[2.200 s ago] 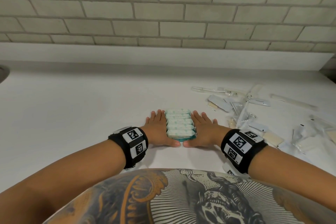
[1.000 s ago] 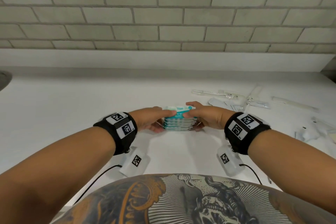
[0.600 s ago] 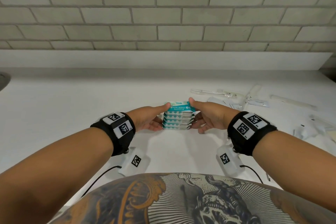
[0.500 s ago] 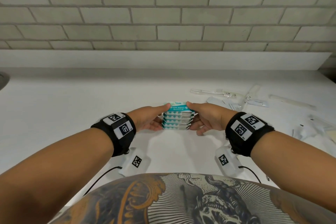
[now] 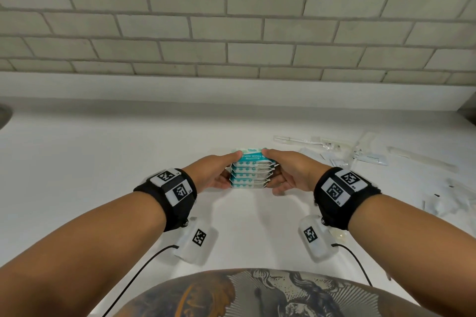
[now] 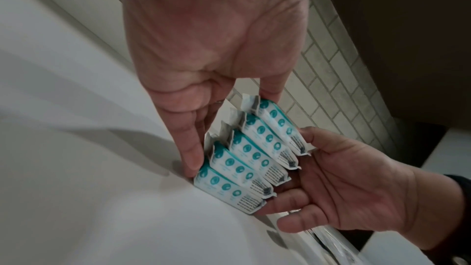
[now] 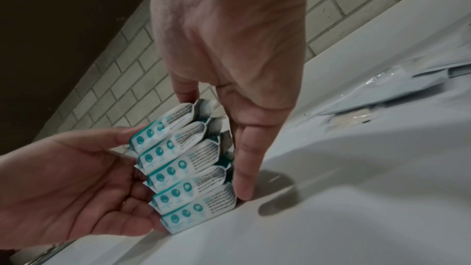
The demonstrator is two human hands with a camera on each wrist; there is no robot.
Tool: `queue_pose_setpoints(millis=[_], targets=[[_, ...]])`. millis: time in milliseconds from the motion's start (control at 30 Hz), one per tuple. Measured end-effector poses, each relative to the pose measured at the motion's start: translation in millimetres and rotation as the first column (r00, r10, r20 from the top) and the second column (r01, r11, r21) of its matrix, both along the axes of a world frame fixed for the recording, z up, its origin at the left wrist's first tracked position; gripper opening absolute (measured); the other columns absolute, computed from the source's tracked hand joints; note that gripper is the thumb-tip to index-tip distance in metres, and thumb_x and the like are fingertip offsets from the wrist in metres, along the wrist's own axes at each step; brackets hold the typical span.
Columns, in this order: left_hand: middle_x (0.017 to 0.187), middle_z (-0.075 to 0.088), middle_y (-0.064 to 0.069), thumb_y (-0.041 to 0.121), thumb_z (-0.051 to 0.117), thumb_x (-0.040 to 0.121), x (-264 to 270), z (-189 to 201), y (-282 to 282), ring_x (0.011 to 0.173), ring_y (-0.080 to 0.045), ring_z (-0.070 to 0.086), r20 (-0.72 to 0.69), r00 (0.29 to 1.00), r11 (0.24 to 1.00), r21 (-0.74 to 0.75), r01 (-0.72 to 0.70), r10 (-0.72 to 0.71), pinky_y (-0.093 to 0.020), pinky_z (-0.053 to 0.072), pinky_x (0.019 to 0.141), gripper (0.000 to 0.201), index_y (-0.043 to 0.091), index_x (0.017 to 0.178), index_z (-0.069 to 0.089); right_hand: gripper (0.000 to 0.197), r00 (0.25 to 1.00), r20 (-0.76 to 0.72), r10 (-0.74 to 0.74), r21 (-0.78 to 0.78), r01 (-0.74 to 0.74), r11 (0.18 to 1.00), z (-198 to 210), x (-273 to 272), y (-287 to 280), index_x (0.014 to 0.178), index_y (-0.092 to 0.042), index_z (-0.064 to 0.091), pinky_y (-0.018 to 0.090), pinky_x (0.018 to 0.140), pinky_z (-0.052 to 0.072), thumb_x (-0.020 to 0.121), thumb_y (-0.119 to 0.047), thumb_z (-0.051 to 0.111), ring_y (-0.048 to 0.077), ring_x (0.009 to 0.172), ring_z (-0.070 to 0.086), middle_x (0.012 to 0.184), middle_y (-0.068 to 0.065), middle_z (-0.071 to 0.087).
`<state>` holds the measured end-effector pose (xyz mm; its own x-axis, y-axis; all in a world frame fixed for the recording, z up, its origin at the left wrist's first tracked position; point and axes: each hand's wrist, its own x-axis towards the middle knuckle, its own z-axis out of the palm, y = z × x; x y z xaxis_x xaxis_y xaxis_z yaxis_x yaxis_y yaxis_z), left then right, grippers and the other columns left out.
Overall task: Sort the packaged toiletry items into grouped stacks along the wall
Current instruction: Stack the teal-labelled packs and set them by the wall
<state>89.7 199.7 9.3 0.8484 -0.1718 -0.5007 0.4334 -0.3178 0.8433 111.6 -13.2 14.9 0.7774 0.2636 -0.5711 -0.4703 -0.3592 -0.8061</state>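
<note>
1. Stack of 5 teal-and-white mini wipes packs (image 5: 251,172) stands on the white counter (image 5: 90,162), bottom pack touching it, well short of the brick wall (image 5: 231,33).
2. Left hand (image 5: 213,172) is on the stack's left side: fingers nearly straight against the pack ends, thumb up at the top pack. Pressing, not wrapped round.
3. Right hand (image 5: 291,172) mirrors it on the stack's right side: fingers spread along the pack ends, thumb on the top pack's edge.
4. Stack is squeezed between both palms; packs are slightly offset, not flush.
5. Loose clear-wrapped toiletry items (image 5: 360,154) are scattered right of the stack, apart from it; contents too small to tell.
6. 2 white tagged modules (image 5: 197,238) hang under the wrists, nearer the person than the stack.
</note>
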Motion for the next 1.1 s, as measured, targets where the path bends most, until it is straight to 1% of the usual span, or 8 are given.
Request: queue_pose_setpoints(millis=[200, 400, 500, 567, 733, 833, 967, 1100], targets=[[0.105, 0.069, -0.015, 0.06, 0.051, 0.089, 43, 3, 15, 0.093, -0.025, 0.067, 0.011, 0.998, 0.998, 0.001, -0.069, 0.069, -0.037, 0.054, 0.094, 0.053, 0.015, 0.111, 0.067, 0.049, 0.999, -0.014, -0.044, 0.041, 0.044, 0.998, 0, 46, 21, 0.109, -0.013, 0.068, 0.045, 0.083, 0.056, 0.091, -0.056, 0.051, 0.031, 0.085, 0.067, 0.106, 0.018, 0.071], [0.094, 0.07, -0.008, 0.06, 0.052, 0.088, 112, 1, 26, 0.084, -0.019, 0.065, 0.025, 0.984, 0.984, -0.019, -0.179, 0.179, -0.034, 0.053, 0.091, 0.046, 0.018, 0.096, 0.069, 0.048, 0.992, -0.039, -0.117, 0.09, 0.12, 0.989, 3, 108, 45, 0.105, -0.012, 0.069, 0.046, 0.091, 0.052, 0.09, -0.055, 0.052, 0.031, 0.088, 0.066, 0.104, 0.018, 0.071], [0.095, 0.071, -0.004, 0.06, 0.048, 0.09, 150, 2, 25, 0.08, -0.014, 0.064, 0.054, 0.966, 0.967, -0.038, -0.25, 0.252, -0.028, 0.053, 0.083, 0.05, 0.016, 0.098, 0.069, 0.048, 0.985, -0.044, -0.168, 0.123, 0.173, 0.977, 2, 146, 57, 0.098, -0.01, 0.068, 0.037, 0.078, 0.049, 0.09, -0.055, 0.054, 0.026, 0.07, 0.058, 0.085, 0.013, 0.067], [0.095, 0.069, -0.003, 0.058, 0.044, 0.093, 172, 5, 22, 0.08, -0.012, 0.063, 0.073, 0.954, 0.956, -0.064, -0.286, 0.29, -0.023, 0.051, 0.075, 0.05, 0.014, 0.1, 0.067, 0.049, 0.974, -0.053, -0.219, 0.139, 0.224, 0.964, 2, 169, 64, 0.098, -0.009, 0.067, 0.034, 0.07, 0.047, 0.087, -0.056, 0.057, 0.025, 0.065, 0.055, 0.082, 0.012, 0.065], [0.104, 0.071, -0.011, 0.064, 0.029, 0.093, 233, 1, 20, 0.101, -0.026, 0.066, 0.151, 0.951, 0.955, 0.089, -0.283, 0.268, -0.038, 0.051, 0.097, 0.057, 0.021, 0.079, 0.063, 0.053, 0.938, -0.05, -0.343, 0.129, 0.347, 0.929, 1, 234, 72, 0.103, -0.005, 0.065, 0.035, 0.068, 0.056, 0.081, -0.053, 0.068, 0.032, 0.075, 0.062, 0.097, 0.019, 0.067], [0.101, 0.072, -0.012, 0.069, 0.026, 0.091, 264, -7, 22, 0.098, -0.027, 0.067, 0.19, 0.945, 0.948, 0.122, -0.293, 0.268, -0.041, 0.053, 0.095, 0.063, 0.02, 0.078, 0.064, 0.053, 0.938, -0.029, -0.345, 0.178, 0.344, 0.922, -3, 265, 74, 0.103, -0.005, 0.067, 0.038, 0.071, 0.053, 0.08, -0.052, 0.069, 0.031, 0.075, 0.063, 0.088, 0.016, 0.069], [0.104, 0.071, -0.014, 0.068, 0.027, 0.092, 287, -17, 20, 0.098, -0.027, 0.067, 0.219, 0.937, 0.949, 0.104, -0.299, 0.271, -0.04, 0.052, 0.096, 0.067, 0.014, 0.093, 0.068, 0.048, 0.947, -0.003, -0.322, 0.182, 0.317, 0.931, -5, 288, 72, 0.102, -0.007, 0.07, 0.04, 0.073, 0.056, 0.079, -0.05, 0.071, 0.032, 0.075, 0.067, 0.087, 0.015, 0.072], [0.105, 0.071, -0.013, 0.068, 0.024, 0.091, 288, -23, 26, 0.1, -0.025, 0.066, 0.218, 0.947, 0.961, 0.094, -0.259, 0.234, -0.039, 0.05, 0.098, 0.066, 0.02, 0.089, 0.068, 0.062, 0.977, 0.004, -0.215, 0.152, 0.211, 0.966, -9, 287, 64, 0.103, -0.011, 0.071, 0.04, 0.075, 0.054, 0.077, -0.066, 0.063, 0.032, 0.087, 0.068, 0.098, 0.013, 0.074]])
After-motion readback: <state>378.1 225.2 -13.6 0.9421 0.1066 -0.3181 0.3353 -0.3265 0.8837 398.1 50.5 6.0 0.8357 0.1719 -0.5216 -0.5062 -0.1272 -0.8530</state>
